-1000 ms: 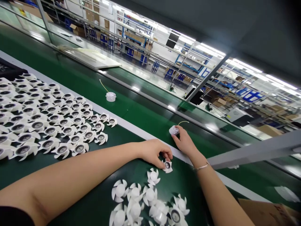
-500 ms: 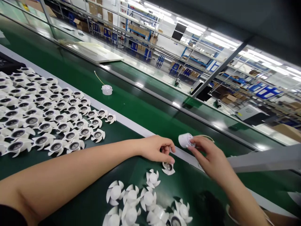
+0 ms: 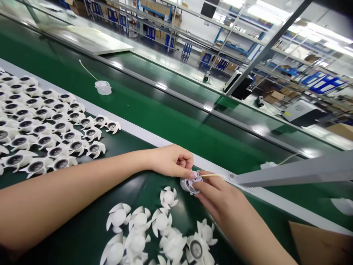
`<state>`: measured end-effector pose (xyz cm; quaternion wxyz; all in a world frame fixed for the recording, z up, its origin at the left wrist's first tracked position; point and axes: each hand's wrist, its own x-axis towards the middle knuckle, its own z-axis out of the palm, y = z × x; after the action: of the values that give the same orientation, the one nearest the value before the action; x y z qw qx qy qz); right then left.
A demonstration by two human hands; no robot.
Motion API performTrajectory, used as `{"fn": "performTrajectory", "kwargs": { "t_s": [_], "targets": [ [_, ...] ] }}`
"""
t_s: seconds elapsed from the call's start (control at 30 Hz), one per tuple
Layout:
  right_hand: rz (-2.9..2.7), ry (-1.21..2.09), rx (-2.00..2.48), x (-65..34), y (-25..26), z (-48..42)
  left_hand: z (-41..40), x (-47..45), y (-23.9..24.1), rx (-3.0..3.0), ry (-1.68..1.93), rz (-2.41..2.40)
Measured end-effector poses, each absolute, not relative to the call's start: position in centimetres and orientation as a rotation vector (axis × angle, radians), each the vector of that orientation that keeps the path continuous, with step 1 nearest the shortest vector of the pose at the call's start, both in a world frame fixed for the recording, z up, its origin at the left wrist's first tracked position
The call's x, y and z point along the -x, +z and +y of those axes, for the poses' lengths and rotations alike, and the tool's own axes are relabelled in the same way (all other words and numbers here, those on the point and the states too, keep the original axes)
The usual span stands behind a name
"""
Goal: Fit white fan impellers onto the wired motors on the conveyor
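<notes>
My left hand [image 3: 172, 161] and my right hand [image 3: 213, 193] meet over the belt's white edge strip [image 3: 162, 142]. Between them is a white round motor housing [image 3: 185, 185] with a yellow wire [image 3: 211, 175]. A small white plastic fan [image 3: 191, 183] sits against it, partly hidden by my fingers. My left fingertips pinch the fan, and my right fingers grip the housing. Rows of white fans [image 3: 46, 141] lie dark-centred side up on the left. A loose group of fans [image 3: 140, 221] lies below my hands.
Another white motor [image 3: 103, 87] with a yellow wire lies on the far green belt [image 3: 179, 123]. A third [image 3: 268, 165] sits by the grey metal bar [image 3: 292, 171]. Cardboard [image 3: 317, 243] is at lower right. Shelving stands behind glass.
The fan that lay on the belt is now up in my left hand. My right hand has carried the motor leftward to it, and the two now touch.
</notes>
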<state>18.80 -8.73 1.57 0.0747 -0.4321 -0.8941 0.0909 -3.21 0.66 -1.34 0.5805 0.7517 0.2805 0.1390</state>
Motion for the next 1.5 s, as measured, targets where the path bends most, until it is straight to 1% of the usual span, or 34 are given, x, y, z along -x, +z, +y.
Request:
{"fn": "performTrajectory", "kwargs": {
  "t_s": [0.13,0.37,0.6,0.77,0.83,0.9,0.97,1.03,1.13,1.2,1.33,1.5],
  "targets": [
    [-2.626,0.315,1.31,-18.8,1.6,-8.3,1.0,3.2,-1.0,-1.798,0.308,0.648],
    [-2.714,0.088,1.349,-17.8,2.5,-8.4,1.3,3.3,-0.1,-1.857,0.182,0.7],
    [-2.642,0.273,1.317,-18.7,1.9,-7.8,0.7,3.1,0.1,-1.954,0.165,0.785],
    [-2.645,0.31,1.321,-19.1,1.8,-7.5,1.2,4.1,0.0,-2.0,0.117,0.631],
    [-2.627,0.182,1.436,-19.9,1.9,-7.5,1.1,4.4,0.3,-2.045,0.049,0.578],
    [-2.544,-0.032,1.638,-21.2,2.2,-7.6,0.8,4.5,0.7,-2.141,-0.008,0.567],
    [-2.472,-0.109,1.838,-22.9,2.5,-7.8,0.4,4.4,1.0,-2.242,-0.033,0.58],
    [-2.5,0.067,2.008,-24.5,2.8,-8.2,0.1,4.2,1.3,-2.289,-0.044,0.592],
    [-2.582,0.495,2.13,-25.5,2.9,-8.8,-0.1,4.1,1.5,-2.256,-0.05,0.556],
    [-2.586,0.598,2.135,-25.3,2.8,-9.0,0.0,4.1,1.4,-2.229,-0.022,0.509],
    [-2.636,0.52,2.134,-24.3,2.4,-9.1,0.0,3.9,0.9,-2.221,0.079,0.45],
    [-2.681,0.348,2.163,-23.7,1.9,-9.2,-0.1,3.1,-0.2,-2.226,0.334,0.419]
  ]
}}
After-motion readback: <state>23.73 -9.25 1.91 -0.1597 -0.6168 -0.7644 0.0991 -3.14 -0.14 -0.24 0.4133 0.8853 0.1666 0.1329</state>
